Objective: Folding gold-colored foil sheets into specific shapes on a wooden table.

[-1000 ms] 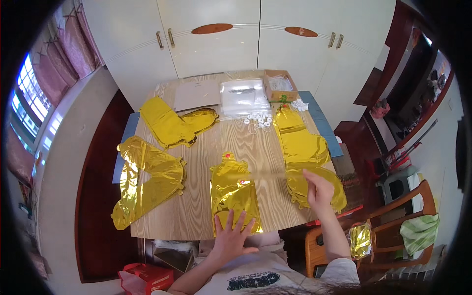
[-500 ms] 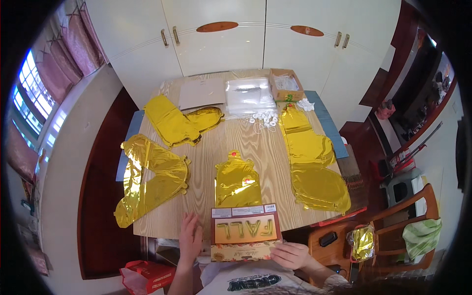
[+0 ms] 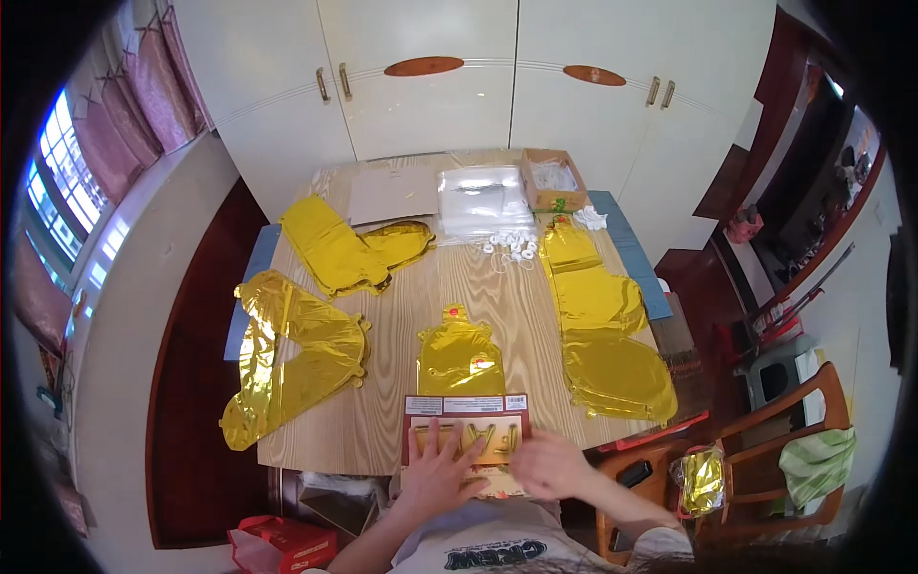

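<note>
Presently, a flat rectangular retail pack with a dark red border and gold foil letters behind clear film is held down at the near edge of the light wooden table, right in front of the person. The left hand is laid flat on the pack with its fingers spread, pressing on the lower left part of the clear front. The right hand is curled loosely at the pack's lower right corner; whether that corner is actually gripped cannot be told, since the fingers are turned away.

Just beyond the pack, and touching its far edge, a small deflated gold foil balloon with a narrow neck is spread flat. To the left, a large crumpled gold foil balloon is draped over the table's left edge, and further back a second gold foil balloon with a rounded lobe is laid out. Along the right side, a long gold foil balloon and a broad rounded gold foil balloon are laid one after the other, the latter reaching the table's near right corner.

At the far end, a sheet of brown cardboard, a stack of clear plastic bags and an open brown cardboard box are set side by side. White cupboard doors are seen behind the table.
</note>
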Action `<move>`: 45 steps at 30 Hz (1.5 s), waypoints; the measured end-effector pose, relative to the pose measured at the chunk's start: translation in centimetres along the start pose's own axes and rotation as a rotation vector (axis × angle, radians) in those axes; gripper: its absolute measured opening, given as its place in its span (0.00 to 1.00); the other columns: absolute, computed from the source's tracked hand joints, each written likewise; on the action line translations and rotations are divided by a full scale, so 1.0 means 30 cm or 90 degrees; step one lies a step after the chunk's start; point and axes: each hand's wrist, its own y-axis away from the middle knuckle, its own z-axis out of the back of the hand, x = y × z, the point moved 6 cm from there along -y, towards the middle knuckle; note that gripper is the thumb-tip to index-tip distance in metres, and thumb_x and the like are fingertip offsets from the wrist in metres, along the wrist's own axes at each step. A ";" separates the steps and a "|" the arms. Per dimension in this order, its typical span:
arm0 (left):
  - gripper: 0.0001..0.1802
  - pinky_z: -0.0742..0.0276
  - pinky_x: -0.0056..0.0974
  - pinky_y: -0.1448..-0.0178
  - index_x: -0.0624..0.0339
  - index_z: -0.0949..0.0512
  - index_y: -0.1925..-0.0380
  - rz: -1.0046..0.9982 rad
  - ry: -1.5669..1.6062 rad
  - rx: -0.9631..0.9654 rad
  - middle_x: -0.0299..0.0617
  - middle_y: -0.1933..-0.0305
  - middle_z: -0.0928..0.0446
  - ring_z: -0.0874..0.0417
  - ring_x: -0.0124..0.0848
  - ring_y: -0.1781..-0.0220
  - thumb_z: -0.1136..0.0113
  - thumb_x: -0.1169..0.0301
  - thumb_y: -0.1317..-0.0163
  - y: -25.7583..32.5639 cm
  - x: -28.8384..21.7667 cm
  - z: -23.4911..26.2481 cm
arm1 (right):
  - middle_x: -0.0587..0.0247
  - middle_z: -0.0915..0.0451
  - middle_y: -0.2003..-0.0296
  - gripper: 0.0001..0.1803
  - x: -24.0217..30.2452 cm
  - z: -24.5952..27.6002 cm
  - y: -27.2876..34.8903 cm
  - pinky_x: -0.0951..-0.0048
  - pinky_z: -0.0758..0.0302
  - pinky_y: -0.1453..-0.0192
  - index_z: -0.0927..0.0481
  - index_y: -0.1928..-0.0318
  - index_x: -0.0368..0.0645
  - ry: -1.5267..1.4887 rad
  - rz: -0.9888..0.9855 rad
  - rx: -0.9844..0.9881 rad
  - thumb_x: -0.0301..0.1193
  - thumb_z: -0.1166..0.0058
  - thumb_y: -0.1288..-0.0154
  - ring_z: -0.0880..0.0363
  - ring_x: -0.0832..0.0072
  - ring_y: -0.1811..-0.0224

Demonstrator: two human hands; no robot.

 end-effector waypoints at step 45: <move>0.40 0.59 0.76 0.32 0.27 0.30 0.35 0.020 -0.027 -0.056 0.58 0.28 0.42 0.48 0.70 0.28 0.48 0.29 0.46 -0.094 0.014 -0.014 | 0.39 0.34 0.40 0.45 -0.553 -0.152 -0.438 0.57 0.30 0.35 0.37 0.35 0.42 -0.112 -0.496 0.114 0.37 0.29 0.52 0.30 0.46 0.39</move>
